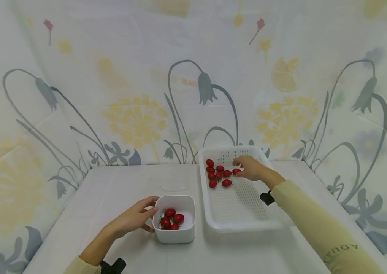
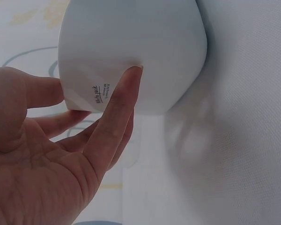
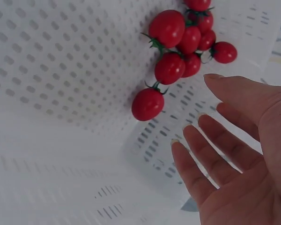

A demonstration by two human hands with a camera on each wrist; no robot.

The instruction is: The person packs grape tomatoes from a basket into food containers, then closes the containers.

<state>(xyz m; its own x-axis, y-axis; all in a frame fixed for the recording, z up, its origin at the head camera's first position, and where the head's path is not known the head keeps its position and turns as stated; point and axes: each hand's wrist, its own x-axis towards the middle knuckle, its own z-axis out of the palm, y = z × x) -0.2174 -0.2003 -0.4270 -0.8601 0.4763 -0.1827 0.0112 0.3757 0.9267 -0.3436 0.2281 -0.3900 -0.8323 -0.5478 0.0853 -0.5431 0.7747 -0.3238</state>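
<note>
Nearest tomato (image 1: 236,171): in the basket (image 1: 241,204), stem end toward its neighbours, just left of our right hand (image 1: 253,169), fingers loose, holding nothing. Our left hand (image 1: 133,217), farther off, rests extended fingers against the box (image 1: 176,236).

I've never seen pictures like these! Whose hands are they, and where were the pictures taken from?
There's no robot here, just a person's left hand and right hand, both bare. The widest picture comes from a camera on their head, looking forward and down. The other two are taken from the wrists, each watching one hand. On the white table stand a small white box and a white basket with holes. Both have small red tomatoes inside. The left hand touches the box. The right hand is over the basket, beside the tomatoes, and holds nothing.
</note>
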